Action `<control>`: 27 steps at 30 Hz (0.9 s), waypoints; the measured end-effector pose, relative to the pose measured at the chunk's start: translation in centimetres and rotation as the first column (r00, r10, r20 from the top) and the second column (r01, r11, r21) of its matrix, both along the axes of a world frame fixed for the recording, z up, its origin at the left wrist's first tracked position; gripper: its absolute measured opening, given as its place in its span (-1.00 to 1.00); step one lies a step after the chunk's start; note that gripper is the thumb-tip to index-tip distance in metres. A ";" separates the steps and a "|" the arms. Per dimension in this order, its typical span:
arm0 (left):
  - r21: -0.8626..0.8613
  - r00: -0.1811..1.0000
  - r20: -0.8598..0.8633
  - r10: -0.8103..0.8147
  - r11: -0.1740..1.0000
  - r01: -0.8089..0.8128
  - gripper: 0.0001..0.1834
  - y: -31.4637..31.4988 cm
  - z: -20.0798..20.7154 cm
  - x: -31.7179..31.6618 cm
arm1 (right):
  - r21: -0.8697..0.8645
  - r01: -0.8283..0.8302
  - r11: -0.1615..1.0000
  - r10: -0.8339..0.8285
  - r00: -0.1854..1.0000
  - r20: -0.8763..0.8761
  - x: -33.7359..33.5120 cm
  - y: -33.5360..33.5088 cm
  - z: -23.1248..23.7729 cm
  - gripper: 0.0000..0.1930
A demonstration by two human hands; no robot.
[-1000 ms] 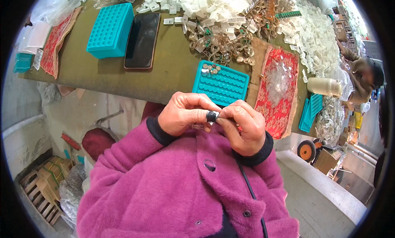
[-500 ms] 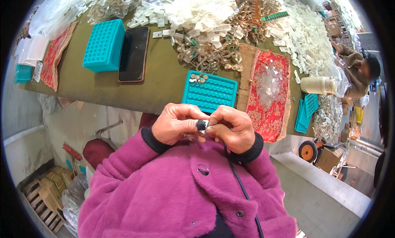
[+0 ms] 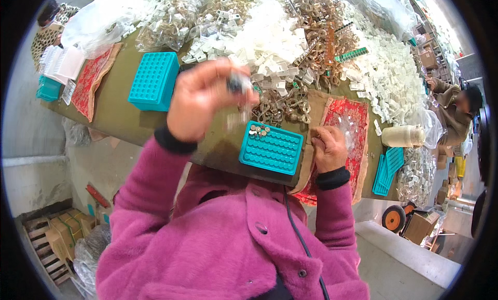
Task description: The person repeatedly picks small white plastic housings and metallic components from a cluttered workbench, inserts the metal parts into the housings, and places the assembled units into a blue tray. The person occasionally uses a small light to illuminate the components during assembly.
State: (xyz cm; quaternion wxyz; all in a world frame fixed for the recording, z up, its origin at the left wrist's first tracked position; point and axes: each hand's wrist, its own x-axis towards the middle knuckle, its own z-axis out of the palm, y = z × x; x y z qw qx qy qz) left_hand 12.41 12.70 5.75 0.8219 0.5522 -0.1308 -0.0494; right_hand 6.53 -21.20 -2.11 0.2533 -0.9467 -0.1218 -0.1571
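My left hand (image 3: 199, 95) is raised over the table, smeared by motion. Its fingers are drawn together around a blurred whitish, partly see-through piece with a dark part, too smeared to name. Below and to the right lies a teal tray (image 3: 275, 155) with rows of round hollows. Several small silver discs (image 3: 257, 130) sit in its upper left corner. My right hand (image 3: 330, 149) rests at the left edge of a red patterned cloth (image 3: 324, 188), its fingers curled in. Whatever may be between them is hidden. Small clear plastic bits (image 3: 348, 131) lie on the cloth beside it.
Heaped clear plastic cases (image 3: 275, 38) and brownish wired parts (image 3: 282, 105) cover the far table. A teal rack block (image 3: 151, 82) stands left, a cream cylinder (image 3: 402, 136) and more teal trays (image 3: 388, 170) right. Another person (image 3: 456, 105) is at the far right.
My hands, together around a small piece before, have parted. The left has swung up and left toward the heaps; the right has gone to the red cloth. The view has shifted slightly.
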 end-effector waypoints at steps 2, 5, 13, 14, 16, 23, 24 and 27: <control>0.251 0.960 0.242 0.143 0.946 -0.205 -0.68 0.7 1.7 5.3 | -0.005 -0.003 1.000 0.003 1.000 -0.003 -0.1 -0.1 -0.3 -0.69; 0.394 0.773 0.541 0.332 0.712 -0.581 -0.53 -0.2 2.7 9.1 | 0.046 0.042 0.998 -0.043 0.999 0.010 -0.5 0.1 0.3 -0.69; 0.502 0.675 0.699 -0.237 0.835 -0.227 -0.63 -8.2 -2.3 -3.1 | 0.433 0.080 0.898 -0.028 0.992 -0.125 -3.9 2.8 5.1 -0.62; 0.464 0.667 0.710 -0.227 0.863 -0.200 -0.60 -8.9 -2.6 -3.9 | 0.424 0.046 0.905 -0.004 0.995 -0.100 -4.2 3.2 5.6 -0.62; 0.432 0.652 0.725 -0.222 0.884 -0.180 -0.62 -9.6 -2.9 -4.6 | 0.436 0.010 0.900 0.045 0.992 -0.114 -4.5 3.9 6.2 -0.61; 0.482 0.703 0.682 -0.200 0.846 -0.227 -0.69 -10.1 -4.2 -5.4 | 0.739 0.029 0.673 0.177 0.964 -0.200 -5.0 4.6 5.1 -0.55; 0.473 0.737 0.651 -0.182 0.857 -0.206 -0.68 -10.0 -4.4 -5.3 | 0.641 -0.006 0.767 0.146 0.975 -0.166 -4.9 4.3 5.0 -0.54; 0.437 0.855 0.512 -0.077 0.881 -0.182 -0.68 -10.0 -4.6 -5.2 | 0.356 -0.120 0.927 0.127 0.992 0.003 -4.0 3.6 4.9 -0.50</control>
